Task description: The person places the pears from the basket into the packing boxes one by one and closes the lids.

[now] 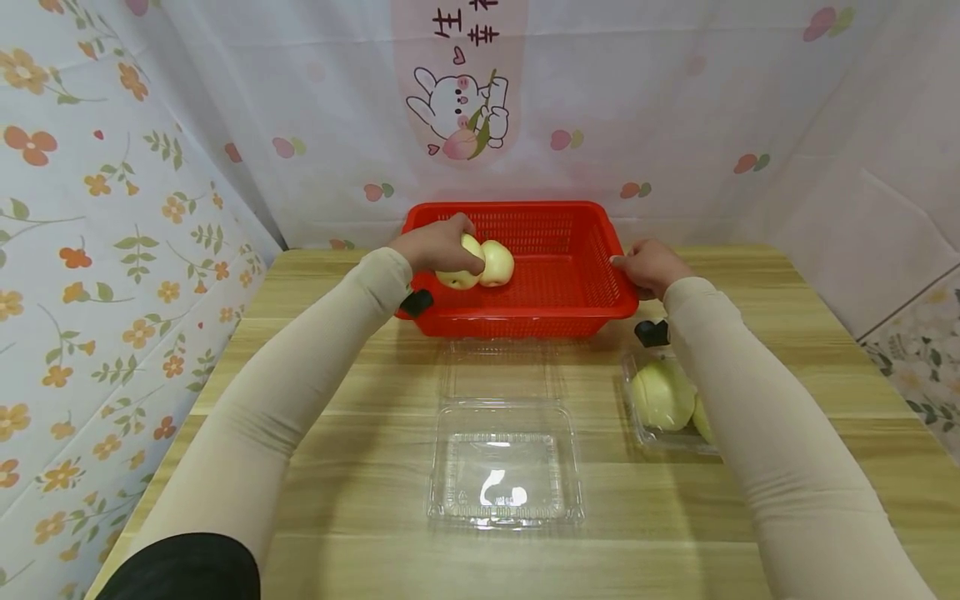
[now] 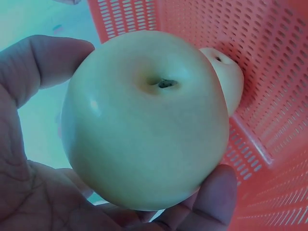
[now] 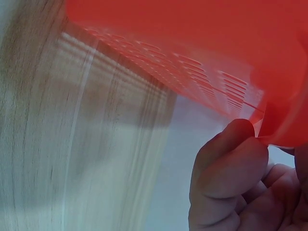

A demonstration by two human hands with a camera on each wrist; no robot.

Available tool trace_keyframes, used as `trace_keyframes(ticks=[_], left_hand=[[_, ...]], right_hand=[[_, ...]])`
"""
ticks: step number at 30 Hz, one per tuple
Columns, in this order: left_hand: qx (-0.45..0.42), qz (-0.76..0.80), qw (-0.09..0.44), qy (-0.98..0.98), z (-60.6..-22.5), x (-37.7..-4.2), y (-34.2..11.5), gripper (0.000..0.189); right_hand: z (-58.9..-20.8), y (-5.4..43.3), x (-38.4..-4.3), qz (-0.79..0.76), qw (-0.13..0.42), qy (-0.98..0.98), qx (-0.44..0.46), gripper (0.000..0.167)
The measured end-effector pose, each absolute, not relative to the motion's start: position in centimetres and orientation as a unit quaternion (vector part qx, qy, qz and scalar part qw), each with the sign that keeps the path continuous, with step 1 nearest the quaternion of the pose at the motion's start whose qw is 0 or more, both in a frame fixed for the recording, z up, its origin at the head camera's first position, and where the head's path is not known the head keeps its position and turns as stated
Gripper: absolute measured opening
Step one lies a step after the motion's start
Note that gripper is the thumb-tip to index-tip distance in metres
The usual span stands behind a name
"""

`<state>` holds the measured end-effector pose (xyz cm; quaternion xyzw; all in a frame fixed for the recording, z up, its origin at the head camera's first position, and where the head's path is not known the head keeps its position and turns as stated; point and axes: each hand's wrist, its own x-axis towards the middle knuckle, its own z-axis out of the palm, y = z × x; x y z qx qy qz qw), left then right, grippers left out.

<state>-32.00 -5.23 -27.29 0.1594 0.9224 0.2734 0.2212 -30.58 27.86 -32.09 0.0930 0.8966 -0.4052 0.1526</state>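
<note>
In the head view my left hand [image 1: 437, 244] reaches over the left end of a red plastic basket [image 1: 532, 314]. It grips a pale yellow apple [image 2: 144, 125], thumb on one side and fingers curled round the other in the left wrist view. A second yellow apple [image 1: 498, 264] lies in the basket beside the held one. On the basket's right side, my right hand [image 1: 654, 265] holds the rim, its fingers curled under the edge in the right wrist view.
An open clear plastic clamshell box [image 1: 502, 475] lies on the wooden table [image 1: 352, 517] in front of the basket. To the right, another clear box [image 1: 637, 425] contains yellow apples [image 1: 663, 395], partly hidden by my right sleeve. A patterned curtain [image 1: 315, 125] hangs behind.
</note>
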Motion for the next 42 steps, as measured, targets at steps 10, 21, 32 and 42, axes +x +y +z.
trace_keyframes(ticks=[10, 21, 32, 42], left_hand=[[0.18, 0.269, 0.202, 0.924, -26.9, -30.8, -5.4, 0.062], [0.2, 0.299, 0.178, 0.916, -27.5, -28.5, -6.2, 0.064], [0.221, 0.3, 0.155, 0.915, -27.6, -26.6, -6.5, 0.062], [0.237, 0.311, 0.15, 0.908, -27.6, -24.6, -7.1, 0.061]], right_hand=[[-32.0, 27.9, -30.5, -0.407, 0.153, 0.896, 0.092, 0.029], [-32.3, 27.8, -30.4, -0.417, 0.152, 0.892, 0.087, 0.025], [-32.2, 27.7, -30.2, -0.424, 0.151, 0.889, 0.089, 0.025], [-32.2, 27.8, -30.4, -0.426, 0.153, 0.887, 0.088, 0.025]])
